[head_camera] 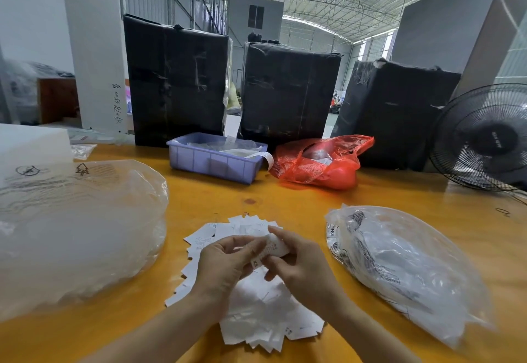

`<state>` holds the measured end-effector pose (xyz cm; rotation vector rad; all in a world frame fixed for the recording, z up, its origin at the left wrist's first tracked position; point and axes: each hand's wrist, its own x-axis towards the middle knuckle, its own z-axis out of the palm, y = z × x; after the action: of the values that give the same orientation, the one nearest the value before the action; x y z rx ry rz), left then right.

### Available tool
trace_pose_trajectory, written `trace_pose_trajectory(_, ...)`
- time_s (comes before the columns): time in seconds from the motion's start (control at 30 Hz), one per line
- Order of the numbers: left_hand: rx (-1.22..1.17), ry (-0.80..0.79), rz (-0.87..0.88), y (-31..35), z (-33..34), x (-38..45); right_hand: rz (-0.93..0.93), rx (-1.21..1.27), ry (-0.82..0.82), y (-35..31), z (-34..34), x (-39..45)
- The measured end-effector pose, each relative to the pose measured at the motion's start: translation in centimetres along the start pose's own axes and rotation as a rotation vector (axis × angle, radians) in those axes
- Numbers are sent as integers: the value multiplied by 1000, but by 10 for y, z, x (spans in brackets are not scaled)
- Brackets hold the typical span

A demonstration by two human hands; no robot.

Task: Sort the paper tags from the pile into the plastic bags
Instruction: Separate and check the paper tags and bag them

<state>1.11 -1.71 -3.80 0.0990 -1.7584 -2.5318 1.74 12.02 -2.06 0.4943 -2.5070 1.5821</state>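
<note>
both hands, left hand (225,260) and right hand (299,263), pinch one curled white paper tag (271,247) above the white tag pile (265,314) on the orange table (285,200); two clear plastic bags (405,265) flank it, printing too blurred to read.

Purple bin (212,163) beside red bag (319,163); three black-wrapped boxes (289,91) behind; fan (482,137) at right.
</note>
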Motion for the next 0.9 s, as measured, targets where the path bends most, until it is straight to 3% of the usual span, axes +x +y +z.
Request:
trace_pose_trajectory(0.3, 76, -53, -83, 3, -4, 5, 224, 219, -29, 5, -18, 11)
trace_pose_trajectory(0.47, 100, -79, -87, 0, -5, 5, 208, 142, -28, 6, -18, 10)
trace_pose_trajectory(0.67, 20, -50, -93, -1, -3, 4, 173, 123, -168, -1, -12, 4)
trace_pose_trajectory(0.9, -149, -11, -164, 5, 1, 0, 76, 167, 96, -3, -8, 4)
